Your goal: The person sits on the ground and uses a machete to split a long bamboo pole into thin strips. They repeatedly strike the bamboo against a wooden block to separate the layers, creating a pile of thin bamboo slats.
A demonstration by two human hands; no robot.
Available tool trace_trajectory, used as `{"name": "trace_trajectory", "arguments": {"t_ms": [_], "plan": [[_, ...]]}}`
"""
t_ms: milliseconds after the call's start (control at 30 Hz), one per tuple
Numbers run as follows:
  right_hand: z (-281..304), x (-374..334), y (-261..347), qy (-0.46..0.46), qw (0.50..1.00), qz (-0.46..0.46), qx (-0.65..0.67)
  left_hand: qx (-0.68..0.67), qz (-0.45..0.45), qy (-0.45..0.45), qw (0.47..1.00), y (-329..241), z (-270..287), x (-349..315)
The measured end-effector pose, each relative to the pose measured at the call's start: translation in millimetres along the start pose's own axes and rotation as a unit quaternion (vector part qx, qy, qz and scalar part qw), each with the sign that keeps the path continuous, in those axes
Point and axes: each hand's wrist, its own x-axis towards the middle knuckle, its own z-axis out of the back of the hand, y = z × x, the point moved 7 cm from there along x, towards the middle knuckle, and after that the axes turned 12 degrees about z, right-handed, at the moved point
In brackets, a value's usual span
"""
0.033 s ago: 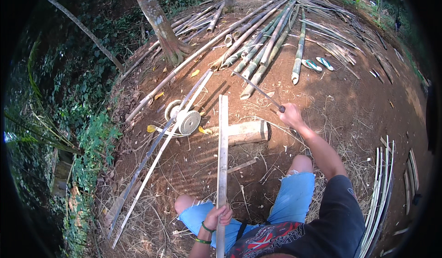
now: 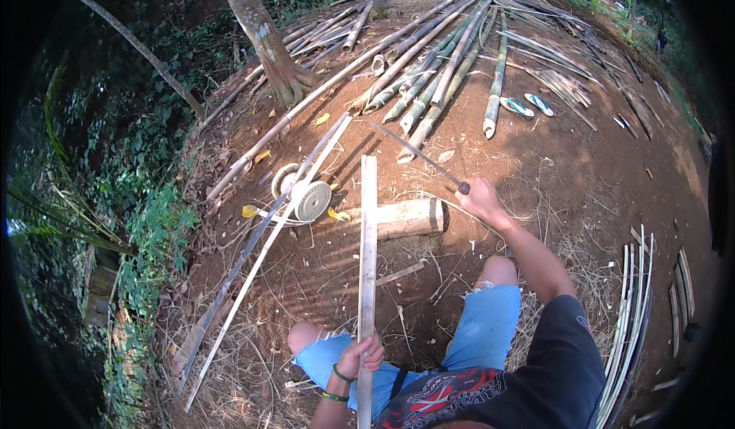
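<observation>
My left hand, with bands at its wrist, is closed round the lower part of a long, pale bamboo strip. The strip points away from me, and its far end passes over or beside the left end of a short log; I cannot tell whether they touch. Out to the right, my right hand grips the dark handle of a machete. Its long, thin blade slants up and left, its tip beyond the strip's far end. The blade looks apart from the strip.
Two bamboo strips lean across a pale spool with round discs at left. Bamboo poles pile up ahead, near flip-flops and a tree trunk. More strips lie right. Plants edge the left.
The machete and my right hand have shifted slightly left, the blade tip most. My left hand keeps its hold on the strip.
</observation>
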Motion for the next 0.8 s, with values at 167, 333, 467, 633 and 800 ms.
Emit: {"name": "trace_trajectory", "arguments": {"t_ms": [167,333,467,633,800], "plan": [[-55,-96,91,0.072,0.976,0.204,0.031,-0.056,0.012,0.063,0.996,-13,0,19],[-75,-120,119,0.081,0.921,0.381,-0.012,0.013,0.022,-0.001,1.0,-19,-8,26],[-10,-9,28,-0.028,0.998,0.058,0.012,0.034,0.03,0.008,0.999,7,-14,12],[35,13,-44,-0.127,0.99,-0.052,0.022,0.045,-0.005,-0.036,0.998,12,-6,-1],[-14,-38,-6,-0.018,0.997,-0.036,0.073,0.045,-0.034,-0.135,0.989,-1,26,-3]]}}
